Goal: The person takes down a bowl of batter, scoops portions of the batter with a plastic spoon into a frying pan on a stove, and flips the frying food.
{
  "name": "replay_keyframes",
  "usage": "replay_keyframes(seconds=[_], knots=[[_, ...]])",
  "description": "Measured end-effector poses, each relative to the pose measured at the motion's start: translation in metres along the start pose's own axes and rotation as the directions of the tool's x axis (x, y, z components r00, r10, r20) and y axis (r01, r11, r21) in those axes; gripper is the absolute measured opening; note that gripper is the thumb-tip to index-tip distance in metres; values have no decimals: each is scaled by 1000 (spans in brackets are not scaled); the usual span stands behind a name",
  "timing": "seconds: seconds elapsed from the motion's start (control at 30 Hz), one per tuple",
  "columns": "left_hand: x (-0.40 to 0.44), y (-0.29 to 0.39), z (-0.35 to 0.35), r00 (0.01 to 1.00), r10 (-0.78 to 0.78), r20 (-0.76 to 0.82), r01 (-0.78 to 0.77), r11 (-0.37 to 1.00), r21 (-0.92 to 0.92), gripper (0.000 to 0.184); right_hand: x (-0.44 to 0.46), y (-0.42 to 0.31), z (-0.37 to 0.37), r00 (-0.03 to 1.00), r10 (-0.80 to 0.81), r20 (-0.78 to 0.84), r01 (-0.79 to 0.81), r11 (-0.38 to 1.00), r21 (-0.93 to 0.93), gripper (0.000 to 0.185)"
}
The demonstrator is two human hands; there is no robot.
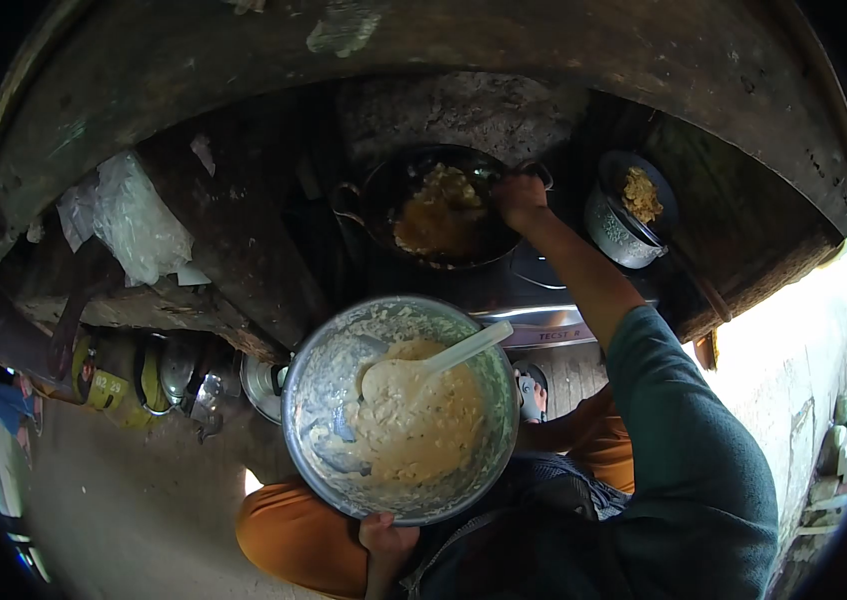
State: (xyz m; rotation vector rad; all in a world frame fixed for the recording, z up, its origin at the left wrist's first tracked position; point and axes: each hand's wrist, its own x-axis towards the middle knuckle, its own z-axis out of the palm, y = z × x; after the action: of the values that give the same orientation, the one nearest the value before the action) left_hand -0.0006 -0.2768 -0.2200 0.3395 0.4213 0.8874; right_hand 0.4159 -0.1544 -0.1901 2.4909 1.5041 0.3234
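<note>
A large metal bowl [304, 440] of thick pale batter is close to my body, with a white plastic ladle [469, 350] resting in it. My left hand [389, 537] grips the bowl's near rim, fingers closed on it. My right hand [522, 198] reaches over the right side of a dark wok [379, 225], near its handle. Its fingers look closed, but what they hold is hidden. Inside the wok, a golden-brown batter mass [441, 215] lies in the middle.
Right of the wok, a grey pot [619, 232] carries a dark pan with fried food [642, 195]. The stove's front panel [554, 336] lies beyond the bowl. Plastic bags [139, 220] are at left, above hanging metal pots [179, 370]. A curved wooden edge spans the top.
</note>
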Motion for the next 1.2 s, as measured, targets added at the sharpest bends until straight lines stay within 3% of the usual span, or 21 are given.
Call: replay_keyframes(seconds=[0.17,0.27,0.43,0.5,0.63,0.87,1.03,1.2], knots=[[1,1,7,999,19,-45,-17,998,58,67,-3,-1,-23,1000,18,-22,-15,995,97,17],[0,5,13,998,-5,-61,11,995,101,68,-23,-1,-57,989,137,50,-140,988,59,20],[2,4,15,998,-16,-59,24,990,142,69,-52,0,-78,996,-32,81,27,998,61,19],[3,2,9,1000,8,10,-8,1000,18,69,-53,-7,-80,990,-49,129,43,998,44,19],[3,4,12,1000,8,12,-9,999,40,69,-42,-11,-66,977,-44,210,32,998,58,19],[2,4,7,1000,-13,-16,14,999,40,71,-51,14,-79,994,109,-27,-108,993,53,17],[2,5,11,999,-23,-50,26,998,61,71,-71,19,-117,976,147,-162,-108,968,228,17],[2,4,5,999,-29,-35,30,999,19,71,-72,-7,-117,997,78,26,-82,956,281,19]])
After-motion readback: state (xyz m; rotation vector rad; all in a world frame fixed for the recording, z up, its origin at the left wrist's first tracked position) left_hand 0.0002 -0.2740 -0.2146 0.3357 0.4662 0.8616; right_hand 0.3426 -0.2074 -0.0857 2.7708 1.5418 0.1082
